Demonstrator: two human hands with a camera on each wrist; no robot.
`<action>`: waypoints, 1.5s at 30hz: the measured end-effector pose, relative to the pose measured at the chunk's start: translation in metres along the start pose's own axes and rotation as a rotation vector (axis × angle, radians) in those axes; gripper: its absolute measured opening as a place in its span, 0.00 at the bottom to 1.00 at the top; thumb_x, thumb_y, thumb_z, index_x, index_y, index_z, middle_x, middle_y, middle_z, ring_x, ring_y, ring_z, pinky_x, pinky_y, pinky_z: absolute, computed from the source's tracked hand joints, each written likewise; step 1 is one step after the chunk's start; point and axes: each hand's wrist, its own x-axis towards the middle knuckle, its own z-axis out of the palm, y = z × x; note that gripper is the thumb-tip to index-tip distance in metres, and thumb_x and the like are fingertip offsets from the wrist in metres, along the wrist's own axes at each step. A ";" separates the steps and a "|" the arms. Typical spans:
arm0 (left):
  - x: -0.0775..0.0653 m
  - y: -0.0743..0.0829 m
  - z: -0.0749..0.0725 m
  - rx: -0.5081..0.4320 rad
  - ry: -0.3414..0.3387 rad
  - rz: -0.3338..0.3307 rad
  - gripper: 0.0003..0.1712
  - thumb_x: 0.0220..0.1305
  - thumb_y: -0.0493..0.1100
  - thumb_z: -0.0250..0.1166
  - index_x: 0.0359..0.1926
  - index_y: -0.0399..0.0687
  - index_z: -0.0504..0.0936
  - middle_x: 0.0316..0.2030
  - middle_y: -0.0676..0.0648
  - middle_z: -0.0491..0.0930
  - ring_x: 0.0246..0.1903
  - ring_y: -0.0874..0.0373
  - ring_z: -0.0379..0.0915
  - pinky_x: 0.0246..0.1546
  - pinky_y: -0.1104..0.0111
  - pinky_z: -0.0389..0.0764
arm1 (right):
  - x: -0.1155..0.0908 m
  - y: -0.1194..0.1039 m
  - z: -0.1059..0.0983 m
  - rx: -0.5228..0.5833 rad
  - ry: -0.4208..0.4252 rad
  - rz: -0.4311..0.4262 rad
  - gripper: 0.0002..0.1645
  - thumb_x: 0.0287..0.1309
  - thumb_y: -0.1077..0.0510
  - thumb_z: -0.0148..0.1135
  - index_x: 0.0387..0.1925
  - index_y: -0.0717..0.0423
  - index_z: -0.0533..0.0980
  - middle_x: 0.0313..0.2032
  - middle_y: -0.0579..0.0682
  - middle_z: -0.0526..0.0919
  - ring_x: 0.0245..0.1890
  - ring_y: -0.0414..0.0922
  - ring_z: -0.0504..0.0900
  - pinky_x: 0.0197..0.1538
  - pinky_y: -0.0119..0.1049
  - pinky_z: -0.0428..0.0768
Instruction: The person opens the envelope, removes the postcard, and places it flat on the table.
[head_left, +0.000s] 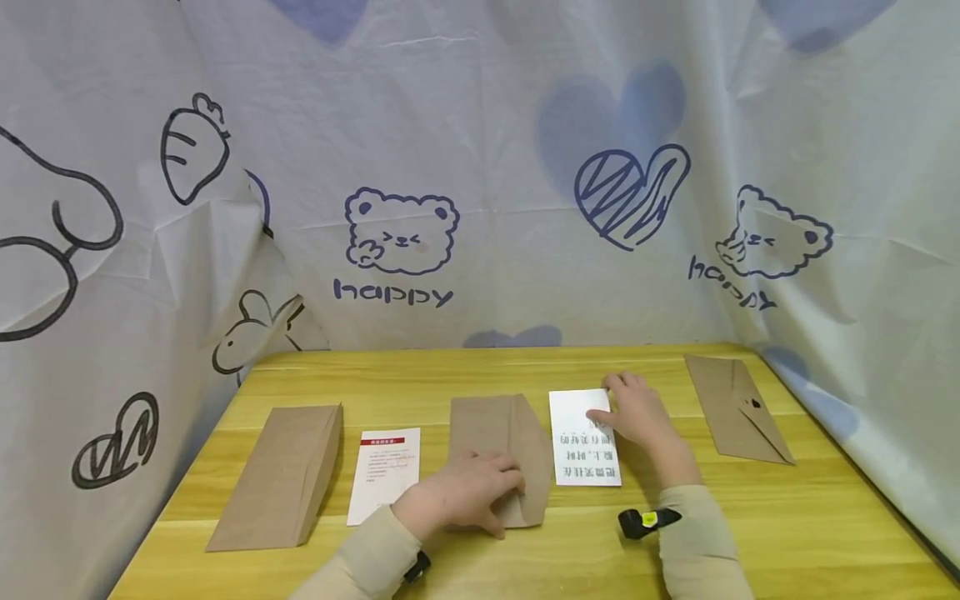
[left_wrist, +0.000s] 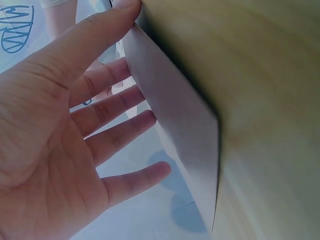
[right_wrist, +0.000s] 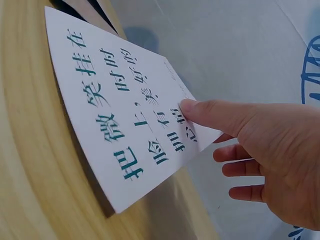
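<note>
White card [head_left: 576, 437] printed with lines of large green characters sits right of centre on the surface [head_left: 585, 546], one corner area pinched by the right hand [head_left: 639, 414]. Its thumb lies straight across the printed face while the index finger passes behind the card; the other fingers [right_wrist: 242, 168] are loosely bent and apart from it. Seen from the right wrist, the card is stiff, smooth and rectangular, tilted up from the wood grain.

Just left of it, a brown paper envelope [head_left: 480, 425] lies with its pointed flap spread toward the card. The left hand [head_left: 467, 490] rests over its near part, thumb set well away from the fingers; from the left wrist, the fingers are spread and nearly straight, some tips meeting the paper.

Farther left lie a red-banded card [head_left: 385, 471], thin and oblong, and a long creased envelope [head_left: 262, 482] in matte brown. A small-flapped envelope [head_left: 729, 408] lies slanted at the far right. Wrinkled white sheeting [head_left: 487, 125] with blue drawings hangs behind the yellowish, streaky surface.
</note>
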 end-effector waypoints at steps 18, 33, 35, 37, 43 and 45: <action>-0.002 -0.002 -0.001 -0.058 -0.011 -0.057 0.29 0.48 0.62 0.73 0.51 0.62 0.78 0.45 0.59 0.76 0.46 0.63 0.72 0.47 0.64 0.73 | -0.002 0.008 0.009 -0.011 -0.082 -0.003 0.33 0.56 0.42 0.67 0.53 0.62 0.73 0.52 0.63 0.76 0.52 0.63 0.72 0.54 0.63 0.71; -0.002 0.003 0.000 -0.038 -0.041 -0.143 0.30 0.51 0.64 0.70 0.54 0.62 0.77 0.48 0.58 0.76 0.51 0.60 0.72 0.50 0.58 0.74 | 0.000 -0.006 0.020 -0.057 -0.140 -0.011 0.36 0.57 0.38 0.65 0.56 0.60 0.74 0.57 0.64 0.75 0.56 0.63 0.71 0.54 0.63 0.72; -0.002 0.003 0.000 -0.037 -0.043 -0.146 0.30 0.51 0.64 0.70 0.54 0.62 0.77 0.48 0.57 0.76 0.51 0.60 0.72 0.50 0.58 0.74 | -0.001 -0.007 0.020 -0.058 -0.142 -0.008 0.34 0.57 0.39 0.66 0.55 0.59 0.75 0.56 0.64 0.75 0.55 0.62 0.72 0.54 0.63 0.72; -0.002 0.004 -0.001 -0.035 -0.043 -0.147 0.30 0.51 0.64 0.70 0.55 0.62 0.77 0.49 0.57 0.76 0.51 0.60 0.72 0.50 0.58 0.74 | -0.002 -0.008 0.020 -0.053 -0.143 -0.001 0.32 0.56 0.39 0.67 0.52 0.59 0.75 0.54 0.63 0.75 0.53 0.61 0.72 0.53 0.61 0.73; -0.002 0.003 0.000 -0.036 -0.040 -0.147 0.30 0.51 0.64 0.70 0.54 0.62 0.77 0.48 0.58 0.76 0.51 0.60 0.72 0.50 0.59 0.74 | -0.003 -0.008 0.020 -0.040 -0.132 0.009 0.26 0.56 0.42 0.68 0.47 0.56 0.75 0.51 0.60 0.75 0.49 0.58 0.72 0.51 0.59 0.72; -0.002 0.003 0.001 -0.037 -0.039 -0.146 0.30 0.51 0.64 0.70 0.54 0.62 0.77 0.48 0.58 0.76 0.51 0.60 0.73 0.51 0.58 0.74 | -0.003 -0.008 0.020 -0.036 -0.128 0.006 0.26 0.56 0.43 0.68 0.47 0.56 0.75 0.51 0.60 0.75 0.49 0.58 0.72 0.51 0.59 0.72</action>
